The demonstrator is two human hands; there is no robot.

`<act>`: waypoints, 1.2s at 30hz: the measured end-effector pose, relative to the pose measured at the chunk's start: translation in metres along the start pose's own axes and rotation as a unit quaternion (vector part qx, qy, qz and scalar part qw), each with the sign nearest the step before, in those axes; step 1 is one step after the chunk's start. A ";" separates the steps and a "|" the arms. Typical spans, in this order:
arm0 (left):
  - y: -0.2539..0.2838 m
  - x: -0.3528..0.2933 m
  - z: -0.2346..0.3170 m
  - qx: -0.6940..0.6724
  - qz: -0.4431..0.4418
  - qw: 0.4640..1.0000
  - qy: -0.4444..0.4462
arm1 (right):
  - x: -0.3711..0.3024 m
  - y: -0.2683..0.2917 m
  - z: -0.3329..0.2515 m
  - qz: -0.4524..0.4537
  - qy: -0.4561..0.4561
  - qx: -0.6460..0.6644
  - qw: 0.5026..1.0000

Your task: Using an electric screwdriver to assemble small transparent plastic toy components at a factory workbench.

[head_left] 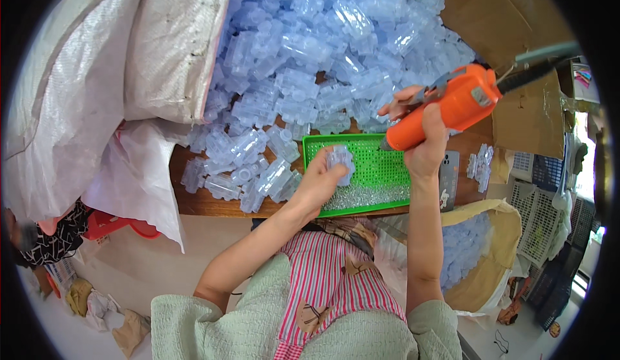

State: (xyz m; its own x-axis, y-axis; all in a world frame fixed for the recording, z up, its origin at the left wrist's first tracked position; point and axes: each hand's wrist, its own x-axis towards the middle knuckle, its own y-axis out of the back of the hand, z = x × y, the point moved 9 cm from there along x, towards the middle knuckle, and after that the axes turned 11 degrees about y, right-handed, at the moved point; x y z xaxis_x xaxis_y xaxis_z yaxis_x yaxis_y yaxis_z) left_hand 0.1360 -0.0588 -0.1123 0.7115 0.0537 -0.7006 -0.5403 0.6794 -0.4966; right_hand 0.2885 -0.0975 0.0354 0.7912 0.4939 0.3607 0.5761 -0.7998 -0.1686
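Note:
My left hand (321,180) pinches a small clear bluish plastic part (340,164) over the left side of a green perforated tray (303,160). Wrapped round an orange electric screwdriver (445,116) is my right hand (427,142), with its fingers on the lever along the tool's top. The tool's dark tip points down and left above the tray, apart from the plastic part. Many small silvery screws (368,197) lie along the tray's near edge. Behind the tray rises a large heap of similar clear plastic parts (310,50), with several spilling to its left.
White woven sacks (171,43) stand at the left of the wooden table (206,203). Right of the tray lie a grey phone-like item (449,178) and a few plastic parts (480,166). Below, an open sack (504,231) holds more parts. A black cable (526,76) trails from the tool past cardboard (536,114).

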 end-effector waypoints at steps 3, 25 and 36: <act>0.001 0.001 0.003 -0.023 0.008 1.000 0.002 | -0.024 -0.001 0.017 -0.030 -0.058 0.022 0.998; -0.005 -0.004 0.009 -0.004 0.007 1.000 0.002 | -0.063 0.000 0.048 0.017 0.029 0.076 0.997; -0.003 -0.001 0.008 -0.023 -0.012 1.000 0.014 | -0.037 -0.036 -0.020 -0.075 0.097 0.133 0.984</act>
State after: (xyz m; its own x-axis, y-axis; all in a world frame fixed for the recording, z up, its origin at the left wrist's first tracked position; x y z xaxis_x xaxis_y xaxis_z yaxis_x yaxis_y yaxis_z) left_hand 0.1405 -0.0554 -0.1063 0.7125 0.0163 -0.7015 -0.5427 0.6466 -0.5361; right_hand 0.2338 -0.0938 0.0467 0.6547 0.5045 0.5628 0.7367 -0.5927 -0.3257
